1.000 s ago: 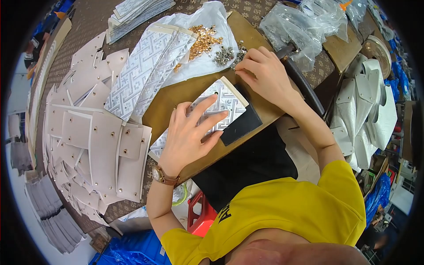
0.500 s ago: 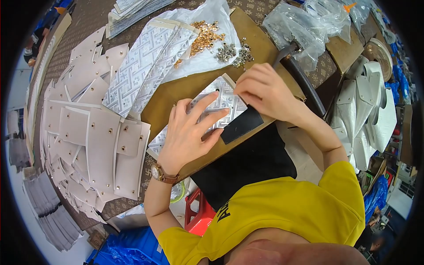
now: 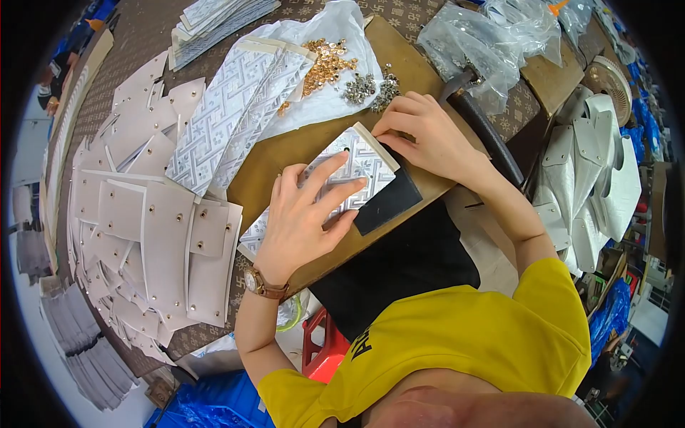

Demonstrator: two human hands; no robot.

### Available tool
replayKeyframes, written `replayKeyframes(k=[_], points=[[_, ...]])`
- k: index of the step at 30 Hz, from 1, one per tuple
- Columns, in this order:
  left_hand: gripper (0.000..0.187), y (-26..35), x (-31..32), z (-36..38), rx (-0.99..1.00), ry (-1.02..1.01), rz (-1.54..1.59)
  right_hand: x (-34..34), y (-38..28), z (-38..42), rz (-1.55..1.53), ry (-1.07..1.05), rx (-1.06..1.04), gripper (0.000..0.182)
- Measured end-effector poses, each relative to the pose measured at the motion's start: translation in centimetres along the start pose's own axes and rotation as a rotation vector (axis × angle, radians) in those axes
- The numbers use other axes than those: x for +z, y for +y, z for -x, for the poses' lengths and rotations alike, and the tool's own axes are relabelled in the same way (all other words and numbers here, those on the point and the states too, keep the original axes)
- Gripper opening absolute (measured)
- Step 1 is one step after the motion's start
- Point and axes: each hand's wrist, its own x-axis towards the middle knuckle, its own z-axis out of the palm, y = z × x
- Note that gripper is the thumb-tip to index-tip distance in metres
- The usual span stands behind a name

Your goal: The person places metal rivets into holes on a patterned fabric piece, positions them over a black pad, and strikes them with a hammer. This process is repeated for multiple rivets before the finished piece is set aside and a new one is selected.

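Observation:
A grey-and-white patterned panel [image 3: 365, 160] with a cream border lies on a brown board, partly over a black flat piece [image 3: 389, 202]. My left hand [image 3: 303, 217], a watch on its wrist, rests flat on the panel with fingers spread. A small dark spot shows by its fingertips. Against the panel's cream edge, my right hand [image 3: 432, 139] has thumb and forefinger closed together; whatever is between them is hidden. Just beyond the hands, gold-coloured metal studs [image 3: 328, 64] and silver-coloured ones [image 3: 360, 88] are heaped on white plastic sheeting [image 3: 282, 127].
More patterned panels [image 3: 239, 107] lie behind my left hand. Pale pink pieces with studs [image 3: 164, 235] cover the table's left side. A black bar [image 3: 489, 132] and clear plastic bags [image 3: 471, 43] are at back right. Silvery pieces [image 3: 589, 171] are piled far right.
My right hand has shifted slightly up and left, and more of the panel's cream edge shows. My left hand stays flat on the panel. The whole view has shifted slightly.

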Motion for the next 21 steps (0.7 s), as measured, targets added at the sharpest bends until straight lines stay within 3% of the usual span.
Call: replayKeyframes(k=[7,10,15,18,21], points=[[0.044,0.0,0.2,0.2,-0.011,0.007,0.021,-1.1,-2.2,0.2,-0.200,-0.051,0.038,0.016],[0.044,0.0,0.0,0.1,-0.008,-0.004,0.007,-0.5,-3.2,0.7,-0.304,-0.164,0.016,0.016],[0.044,0.0,0.1,0.2,-0.015,-0.009,0.021,0.6,-2.8,0.8,-0.252,-0.181,0.053,0.016],[0.043,-0.1,0.2,0.2,-0.004,-0.001,-0.001,1.0,-2.7,0.1,-0.272,-0.253,0.208,0.017],[0.043,0.1,0.1,0.2,-0.003,-0.014,-0.010,0.9,-2.2,0.0,-0.264,-0.233,0.161,0.017]])
